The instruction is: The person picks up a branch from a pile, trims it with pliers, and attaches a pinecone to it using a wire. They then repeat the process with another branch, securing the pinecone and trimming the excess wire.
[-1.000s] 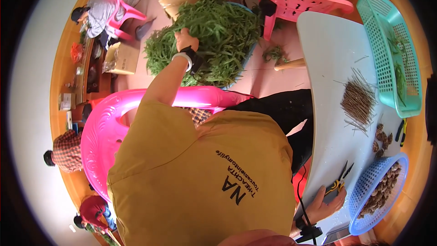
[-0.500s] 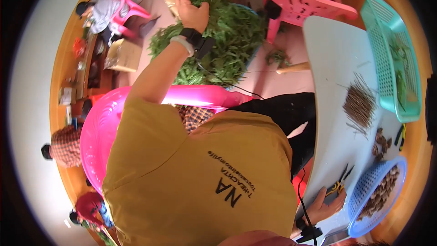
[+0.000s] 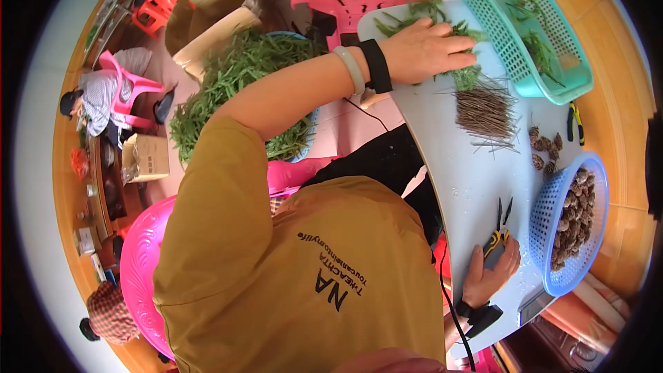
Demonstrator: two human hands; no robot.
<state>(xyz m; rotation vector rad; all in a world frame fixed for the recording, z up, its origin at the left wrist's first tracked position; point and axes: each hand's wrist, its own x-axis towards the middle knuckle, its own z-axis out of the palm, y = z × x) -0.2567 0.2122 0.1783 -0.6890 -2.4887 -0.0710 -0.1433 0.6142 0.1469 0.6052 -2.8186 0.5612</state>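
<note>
My left hand (image 3: 429,52), with a pale bangle and a black wrist strap, lies over green fern-like sprigs (image 3: 469,77) at the table's far end. Its fingers stretch out across the leaves; the palm side is hidden. Close by lies a bundle of thin brown sticks (image 3: 485,112). Lower on the table, my right hand (image 3: 492,276) is closed around the yellow-and-black handles of long-nose pliers (image 3: 495,240). The pliers' jaws are apart and point away from the hand, with nothing between them.
The white table (image 3: 449,166) also holds a green basket (image 3: 583,79) with sprigs, a blue basket (image 3: 545,224) of small cones, loose cones (image 3: 545,148) and other pliers (image 3: 575,124). Left are a leaf pile (image 3: 242,62), a cardboard box (image 3: 214,0) and my pink chair (image 3: 141,255).
My left hand has moved right from the leaf pile to the table, bringing sprigs onto it. My right hand stays with the pliers. The whole view has shifted.
</note>
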